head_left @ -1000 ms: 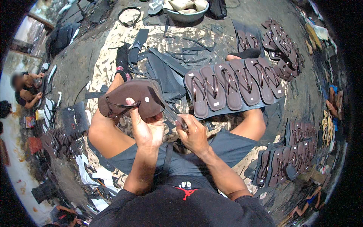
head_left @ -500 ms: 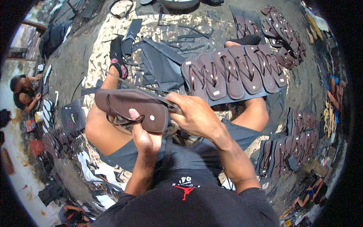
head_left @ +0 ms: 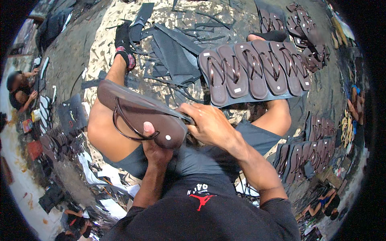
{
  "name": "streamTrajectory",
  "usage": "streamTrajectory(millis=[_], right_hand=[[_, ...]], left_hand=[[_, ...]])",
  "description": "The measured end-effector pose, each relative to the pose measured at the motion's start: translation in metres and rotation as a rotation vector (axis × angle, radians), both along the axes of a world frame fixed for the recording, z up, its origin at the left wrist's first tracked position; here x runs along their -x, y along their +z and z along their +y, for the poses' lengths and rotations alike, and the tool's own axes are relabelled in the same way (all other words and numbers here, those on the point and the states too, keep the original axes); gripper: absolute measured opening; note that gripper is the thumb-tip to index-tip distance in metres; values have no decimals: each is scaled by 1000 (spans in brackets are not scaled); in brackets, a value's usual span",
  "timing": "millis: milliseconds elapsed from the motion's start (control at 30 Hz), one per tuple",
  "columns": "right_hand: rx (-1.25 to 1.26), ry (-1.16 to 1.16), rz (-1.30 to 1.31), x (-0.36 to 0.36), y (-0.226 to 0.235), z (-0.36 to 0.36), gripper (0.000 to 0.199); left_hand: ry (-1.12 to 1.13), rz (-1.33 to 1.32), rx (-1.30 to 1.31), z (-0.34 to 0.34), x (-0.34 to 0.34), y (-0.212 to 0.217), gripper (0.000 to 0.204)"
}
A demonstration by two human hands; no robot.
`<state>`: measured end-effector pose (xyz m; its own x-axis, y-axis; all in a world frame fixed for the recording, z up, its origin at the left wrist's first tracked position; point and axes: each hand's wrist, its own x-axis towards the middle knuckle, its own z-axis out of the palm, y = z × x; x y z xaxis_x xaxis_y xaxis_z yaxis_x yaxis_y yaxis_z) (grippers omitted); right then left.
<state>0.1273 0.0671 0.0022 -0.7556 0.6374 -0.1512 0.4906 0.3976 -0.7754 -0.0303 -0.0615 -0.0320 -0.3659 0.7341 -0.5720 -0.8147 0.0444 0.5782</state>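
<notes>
- Overhead, looking down at a person seated on the floor, a brown flip-flop sandal (head_left: 140, 114) is held above the lap, strap side up.
- The left hand (head_left: 155, 146) grips the sandal's near end from below, its thumb pressed on top of the sole next to a small white peg.
- The right hand (head_left: 205, 124) is closed around the same near end from the right side, fingers curled over the edge; both hands touch the sandal.
- The sandal's long axis runs from the hands up and to the left, away from the body, so its far end hangs free over the left thigh.
- Both hands meet at one end; neither reaches the far end.
- Beyond the sandal, to its upper right, a row of finished sandals (head_left: 257, 70) lies side by side on a dark sheet (head_left: 237, 100) near the right knee.
- Dark rubber offcuts (head_left: 173, 52) are scattered on the floor just beyond the sandal.
</notes>
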Motion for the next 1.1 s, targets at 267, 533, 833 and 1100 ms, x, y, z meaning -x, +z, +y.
streamTrajectory(millis=[267,533,833,1100], right_hand=[[526,-107,289,66,-17,26,43],[870,-1010,629,-101,-19,52,36],[349,-1124,658,-183,30,37,49],[429,-842,28,-143,-14,-58,40]], left_hand=[[-75,104,53,-16,11,3,72],[-569,204,18,71,-34,-26,65],[-798,399,206,162,-100,-163,99],[-703,670,320,164,-98,-134,94]])
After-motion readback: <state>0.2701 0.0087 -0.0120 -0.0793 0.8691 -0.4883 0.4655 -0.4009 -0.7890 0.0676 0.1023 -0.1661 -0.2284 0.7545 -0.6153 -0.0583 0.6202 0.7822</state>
